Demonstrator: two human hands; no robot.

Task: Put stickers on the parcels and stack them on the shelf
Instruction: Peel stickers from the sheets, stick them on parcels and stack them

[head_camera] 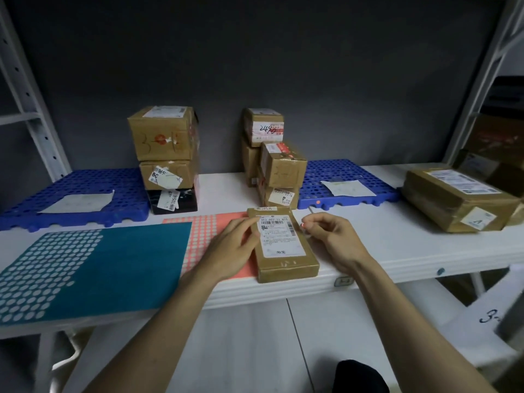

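Sticker step in hand. Flat parcel (285, 245) lies at the front edge of the shelf (397, 251), partly on the pink sticker sheet (204, 236). Left hand (235, 245) rests open, fingers flat against the parcel's left side and label (279, 235), steadying it. Right hand (330, 236) is just beside the parcel's right edge, thumb and forefinger pinched on what looks like a small pink dot sticker (304, 224). Next move, I'd judge: bring the dot over the parcel top, press it flat clear of the barcode, then lift the parcel to the stacks (272, 157) behind.
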